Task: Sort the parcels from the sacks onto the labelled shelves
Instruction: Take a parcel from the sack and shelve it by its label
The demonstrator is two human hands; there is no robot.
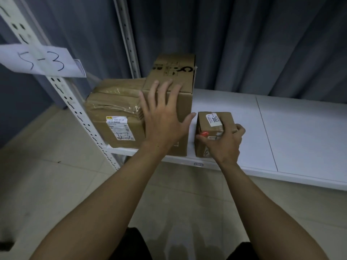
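The small parcel (203, 126) stood at the front edge of the white shelf (300, 132), its printed sticker facing up, with the right hand (223, 141) curled round its near side, a grip closed on the cardboard from the front. We could not tell whether the box's full weight was already on the board. Just to its left, apart by a narrow gap, sat a taller carton (176, 76). The left hand (161, 117) lay flat on the carton's top with fingers spread, a wide grip holding nothing. Against the carton's other side rested a taped parcel (114, 113), hard by the perforated upright (80, 113). A paper label reading "5-3" (41, 61) hung from that upright. Grey curtain (244, 44) closed off the back, and pale floor tiles (47, 166) showed below.

We judged that two parcels had been shelved and that a third was at the point of being set down. No sack was in view, so we could not say how many parcels were left to sort.
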